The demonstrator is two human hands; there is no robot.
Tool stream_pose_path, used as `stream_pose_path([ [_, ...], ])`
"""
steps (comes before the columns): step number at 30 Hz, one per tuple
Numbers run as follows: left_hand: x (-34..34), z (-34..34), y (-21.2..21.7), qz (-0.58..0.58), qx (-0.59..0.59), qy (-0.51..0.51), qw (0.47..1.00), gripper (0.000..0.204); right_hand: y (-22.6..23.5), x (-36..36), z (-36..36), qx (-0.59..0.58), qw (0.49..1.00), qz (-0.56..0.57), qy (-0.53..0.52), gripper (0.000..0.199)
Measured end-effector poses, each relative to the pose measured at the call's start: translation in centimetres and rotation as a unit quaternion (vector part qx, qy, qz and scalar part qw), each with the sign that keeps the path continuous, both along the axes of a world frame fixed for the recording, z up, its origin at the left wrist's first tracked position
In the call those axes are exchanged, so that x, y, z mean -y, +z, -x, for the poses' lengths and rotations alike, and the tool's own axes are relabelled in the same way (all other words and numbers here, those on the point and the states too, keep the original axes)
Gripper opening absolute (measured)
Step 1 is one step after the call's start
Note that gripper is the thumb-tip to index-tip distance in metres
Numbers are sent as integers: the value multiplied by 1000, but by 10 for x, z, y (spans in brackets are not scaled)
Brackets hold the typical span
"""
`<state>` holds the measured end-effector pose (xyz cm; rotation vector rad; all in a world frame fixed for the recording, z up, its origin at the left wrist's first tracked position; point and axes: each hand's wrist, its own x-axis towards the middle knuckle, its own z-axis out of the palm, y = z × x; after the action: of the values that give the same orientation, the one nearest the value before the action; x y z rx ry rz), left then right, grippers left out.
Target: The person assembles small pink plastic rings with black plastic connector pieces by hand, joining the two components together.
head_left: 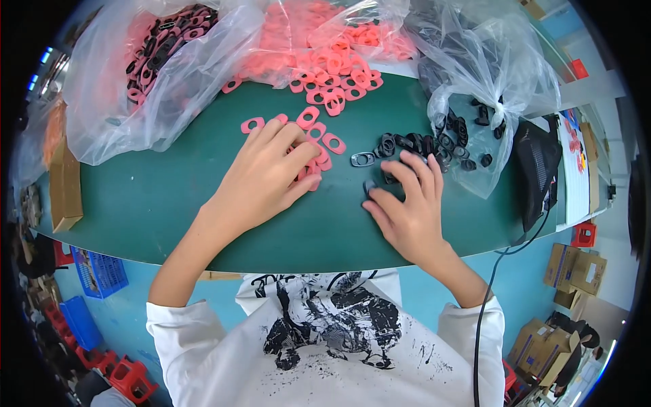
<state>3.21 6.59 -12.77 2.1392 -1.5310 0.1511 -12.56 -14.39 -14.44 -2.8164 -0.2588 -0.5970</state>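
Note:
Over a small heap of flat pink oval rings (333, 142) rests my left hand (271, 163). Its fingers are bent and apart, and the thumb lies by a pink ring at the heap's near edge. My right hand (415, 210) reaches to a cluster of black oval plastic parts (444, 144), with fingers spread. A small dark piece (368, 186) is close to its thumb tip; no firm grip on it shows. One black oval ring (363, 159) lies flat to the left of the cluster. My right fingers partly hide other black parts.
The green table (156, 217) holds a clear bag (102, 102) of pink-and-black pieces at the far left. A larger pink pile (332, 61) spills from plastic at the back. A knotted clear bag (488, 61) stands back right, beside a black device (536, 169) with a cable. A cardboard box (64, 186) sits left.

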Motion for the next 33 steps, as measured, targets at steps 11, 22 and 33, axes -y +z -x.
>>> stream_pose_path([
  [11, 15, -3, -2, -15, 4, 18, 1000, 17, 17, -14, -1, -65, 984, -115, 123, 29],
  [22, -62, 41, 2, 31, -263, 122, 957, 10, 14, -8, -79, -26, 983, -170, 64, 27],
  [33, -72, 111, -2, 126, -37, -43, 990, 29, 23, -5, -84, -7, 983, -170, 73, 29],
])
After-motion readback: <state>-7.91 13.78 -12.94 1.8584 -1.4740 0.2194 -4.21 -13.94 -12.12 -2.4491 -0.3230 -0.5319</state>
